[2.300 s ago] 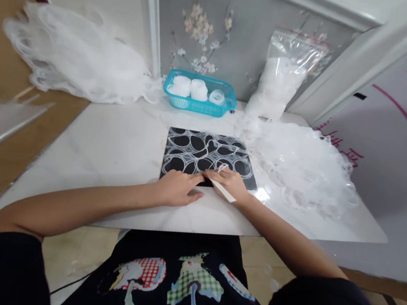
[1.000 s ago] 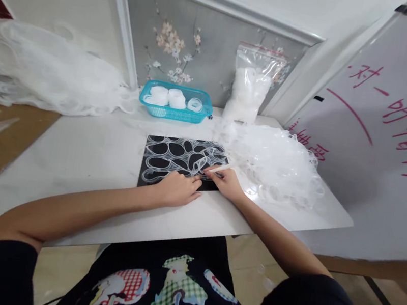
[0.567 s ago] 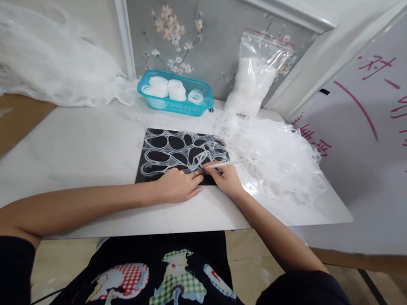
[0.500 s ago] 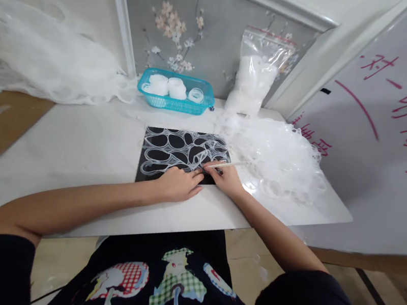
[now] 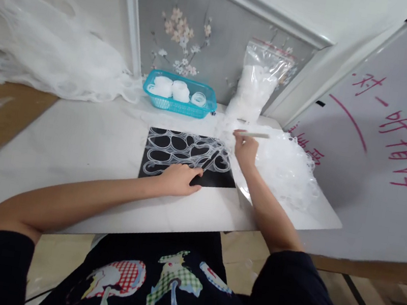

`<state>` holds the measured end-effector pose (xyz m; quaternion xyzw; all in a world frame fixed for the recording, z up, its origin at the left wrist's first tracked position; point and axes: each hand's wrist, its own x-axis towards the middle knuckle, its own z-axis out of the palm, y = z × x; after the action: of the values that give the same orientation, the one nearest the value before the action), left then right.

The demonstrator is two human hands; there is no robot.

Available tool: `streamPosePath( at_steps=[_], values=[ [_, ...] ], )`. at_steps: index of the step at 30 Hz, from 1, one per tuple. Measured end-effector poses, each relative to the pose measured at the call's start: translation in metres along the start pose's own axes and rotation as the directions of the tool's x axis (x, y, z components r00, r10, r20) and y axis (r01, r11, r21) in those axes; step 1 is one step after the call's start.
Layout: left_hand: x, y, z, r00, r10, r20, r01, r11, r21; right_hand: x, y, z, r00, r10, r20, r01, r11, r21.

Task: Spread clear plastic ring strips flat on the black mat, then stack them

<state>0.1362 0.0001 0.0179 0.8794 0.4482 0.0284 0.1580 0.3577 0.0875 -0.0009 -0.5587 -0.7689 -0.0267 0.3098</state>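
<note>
My left hand (image 5: pixel 179 180) lies over the lower edge of a black sheet (image 5: pixel 218 179), its thumb and fingers apart. White lacy netting (image 5: pixel 177 157) with oval openings covers most of that sheet. Beyond the sheet's right side, my right hand (image 5: pixel 246 150) is raised, fingers closed round a thin pale stick (image 5: pixel 256 135) that points to the right. Its fingertips are beside a loose heap of white netting (image 5: pixel 287 160); whether they also pinch a strand cannot be made out.
A blue plastic basket (image 5: pixel 179 107) holding white rolls stands at the back of the white table (image 5: pixel 93 140). Right of it is a clear zip bag (image 5: pixel 256 88) of white material. More white netting (image 5: pixel 49 51) is piled at left. A whiteboard (image 5: pixel 372 210) borders the right side.
My right hand has lifted off the black sheet and moved up and right with the stick, to the netting heap. The left hand stays on the sheet, its fingers now more spread.
</note>
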Motion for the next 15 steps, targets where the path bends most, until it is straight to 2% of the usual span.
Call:
streamPosePath(
  at_steps=[1, 3, 6, 7, 8, 9, 11, 12, 13, 15],
  values=[
    [-0.001, -0.001, -0.002, 1.0, 0.0, -0.002, 0.0, 1.0, -0.001, 0.013, 0.009, -0.006, 0.988, 0.103, -0.12, -0.098, 0.994, 0.046],
    [-0.001, -0.003, -0.005, 1.0, 0.01, -0.005, -0.01, 1.0, 0.016, 0.03, 0.026, -0.025, 0.906, 0.272, -0.324, -0.221, 0.958, 0.185],
    [0.0, -0.003, -0.009, 0.999, 0.034, 0.002, -0.034, 0.998, 0.044, 0.026, 0.047, -0.058, 0.756, 0.369, -0.54, -0.225, 0.922, 0.315],
    [0.001, -0.001, -0.009, 0.999, 0.044, 0.001, -0.044, 0.997, 0.056, 0.019, 0.05, -0.066, 0.73, 0.367, -0.576, -0.208, 0.923, 0.324],
    [0.003, 0.001, -0.009, 0.999, 0.055, -0.003, -0.054, 0.996, 0.066, 0.009, 0.051, -0.071, 0.735, 0.356, -0.576, -0.193, 0.926, 0.326],
    [0.005, 0.005, -0.007, 0.997, 0.075, -0.009, -0.074, 0.994, 0.083, -0.003, 0.05, -0.073, 0.782, 0.341, -0.522, -0.182, 0.926, 0.332],
    [0.011, 0.013, -0.002, 0.99, 0.143, -0.019, -0.139, 0.981, 0.136, -0.026, 0.04, -0.065, 0.915, 0.293, -0.277, -0.18, 0.912, 0.368],
    [0.014, 0.018, 0.001, 0.983, 0.181, -0.019, -0.176, 0.97, 0.165, -0.037, 0.034, -0.057, 0.961, 0.256, -0.105, -0.193, 0.893, 0.406],
    [0.018, 0.022, 0.004, 0.976, 0.215, -0.016, -0.208, 0.959, 0.192, -0.045, 0.027, -0.048, 0.976, 0.218, -0.003, -0.196, 0.881, 0.43],
    [0.025, 0.029, 0.009, 0.967, 0.254, -0.008, -0.245, 0.942, 0.23, -0.057, 0.015, -0.031, 0.981, 0.16, 0.114, -0.195, 0.862, 0.467]
  ],
)
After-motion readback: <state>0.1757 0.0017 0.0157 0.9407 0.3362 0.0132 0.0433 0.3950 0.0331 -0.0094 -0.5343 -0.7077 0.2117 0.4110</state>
